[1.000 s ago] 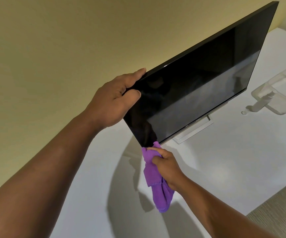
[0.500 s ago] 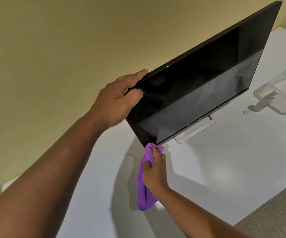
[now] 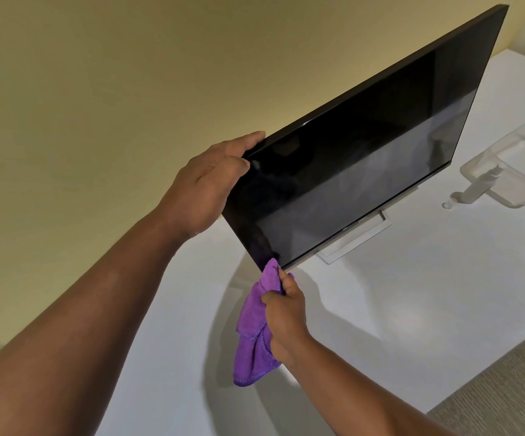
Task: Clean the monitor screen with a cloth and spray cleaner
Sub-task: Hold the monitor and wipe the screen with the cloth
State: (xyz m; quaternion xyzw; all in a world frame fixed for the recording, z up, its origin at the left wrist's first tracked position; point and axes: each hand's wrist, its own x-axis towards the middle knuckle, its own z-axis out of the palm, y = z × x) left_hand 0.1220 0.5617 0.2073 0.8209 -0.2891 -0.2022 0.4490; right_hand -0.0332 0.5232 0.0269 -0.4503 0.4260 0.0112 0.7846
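Note:
A black monitor (image 3: 365, 158) with a dark, switched-off screen stands on a silver stand (image 3: 358, 237) on a white table (image 3: 396, 325). My left hand (image 3: 204, 187) grips its upper left corner, thumb on the front bezel. My right hand (image 3: 286, 319) is closed on a purple cloth (image 3: 254, 335) and presses the cloth's top against the screen's lower left corner; the rest of the cloth hangs down. A white spray bottle (image 3: 475, 190) lies on its side at the right, its small cap (image 3: 446, 205) beside it.
A clear plastic tray (image 3: 513, 171) sits at the table's right edge, with the bottle leaning on its rim. A yellow wall (image 3: 129, 73) runs behind the monitor. Grey carpet (image 3: 506, 394) shows past the table's front right edge.
My right hand has turned from knuckles-right to upright and shifted slightly left under the corner, with the cloth staying on the lower left corner. My left hand has kept its grip.

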